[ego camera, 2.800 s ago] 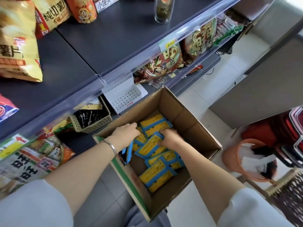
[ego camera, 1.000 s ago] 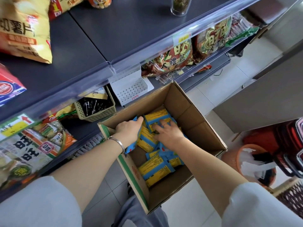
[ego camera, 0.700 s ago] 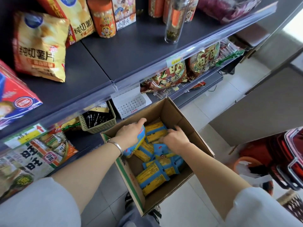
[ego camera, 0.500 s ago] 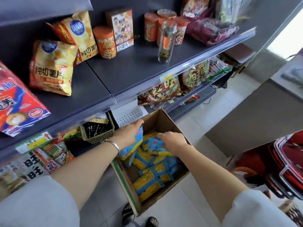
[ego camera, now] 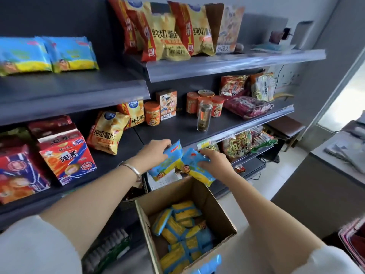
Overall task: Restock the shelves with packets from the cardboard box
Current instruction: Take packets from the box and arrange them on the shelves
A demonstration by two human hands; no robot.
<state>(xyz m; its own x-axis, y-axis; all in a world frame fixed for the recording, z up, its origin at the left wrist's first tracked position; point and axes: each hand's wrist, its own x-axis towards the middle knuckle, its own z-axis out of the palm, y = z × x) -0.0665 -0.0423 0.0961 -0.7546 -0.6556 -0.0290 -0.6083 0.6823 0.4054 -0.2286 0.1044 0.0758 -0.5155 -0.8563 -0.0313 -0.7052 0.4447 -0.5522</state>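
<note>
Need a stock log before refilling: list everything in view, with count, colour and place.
cardboard box: one, brown, below the hands
boxed packets: many, blue and yellow, inside the cardboard box
held packets: two, blue and yellow, one in each hand
shelf packets: at least two, blue and yellow, upper left shelf
chip bags: several, yellow and red, top and middle shelves
canisters: several, orange, middle shelf
glass bottle: one, clear, middle shelf front
cartons: several, red, middle shelf left
left hand: one, grips a held packet
right hand: one, grips the other
</note>
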